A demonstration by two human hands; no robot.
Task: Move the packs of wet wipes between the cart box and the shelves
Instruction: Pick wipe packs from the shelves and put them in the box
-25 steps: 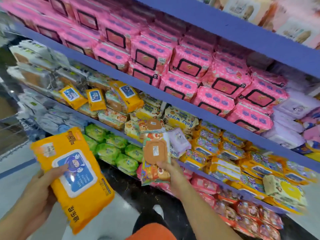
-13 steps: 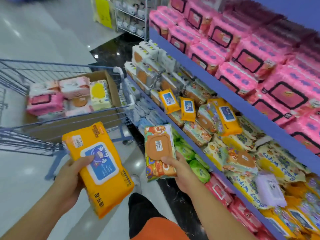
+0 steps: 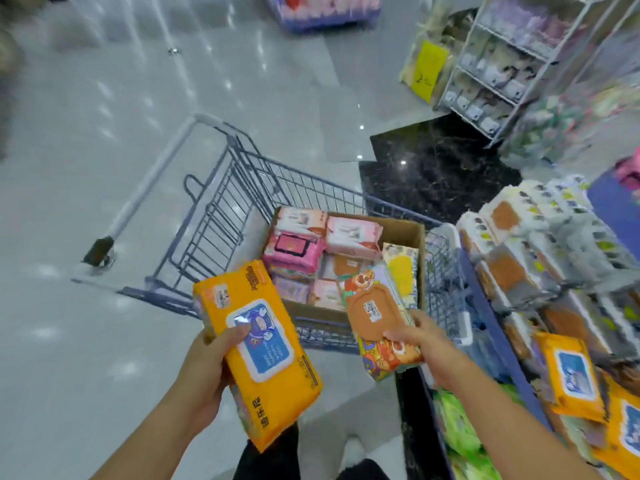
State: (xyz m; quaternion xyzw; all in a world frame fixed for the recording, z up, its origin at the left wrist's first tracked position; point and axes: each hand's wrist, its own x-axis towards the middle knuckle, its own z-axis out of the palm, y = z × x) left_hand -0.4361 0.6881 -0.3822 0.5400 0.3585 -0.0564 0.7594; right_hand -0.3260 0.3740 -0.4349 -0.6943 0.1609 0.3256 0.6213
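A: Left hand, quick.
B: Left hand (image 3: 207, 362) grips the orange pack (image 3: 273, 368) by its left edge. The thumb lies on the blue lid flap and the fingers are wrapped underneath. The pack is tilted and up in the air, in front of the cart (image 3: 221, 209), outside the box.

A: Right?
B: Right hand (image 3: 422, 344) pinches the cartoon-bear pack (image 3: 374, 317), the one with the brown lid. Its thumb sits on the lid's lower edge, fingers behind. This pack is also held in the air, its top end overlapping the near right corner of the cardboard box (image 3: 408, 233). I can't tell whether it touches the rim.

A: Box contents?
B: The box sits inside the cart's wire basket and is packed with wipes. There's a pink pack (image 3: 294, 247) at the left, pale pink ones behind it, and a yellow pack (image 3: 401, 268) standing on edge against the right wall.

A: Shelves?
B: Blue shelves (image 3: 485, 306) run down the right side, just beside the cart. On them are white packs with brown lids (image 3: 509, 216) at the top, more orange packs (image 3: 571, 375) lower right, and green packs (image 3: 457, 427) below those. It's blurry there.

A: Anything else?
B: A shiny grey floor (image 3: 69, 341) and a white wire rack (image 3: 502, 74) in the far right corner. Its items are too blurred to name.
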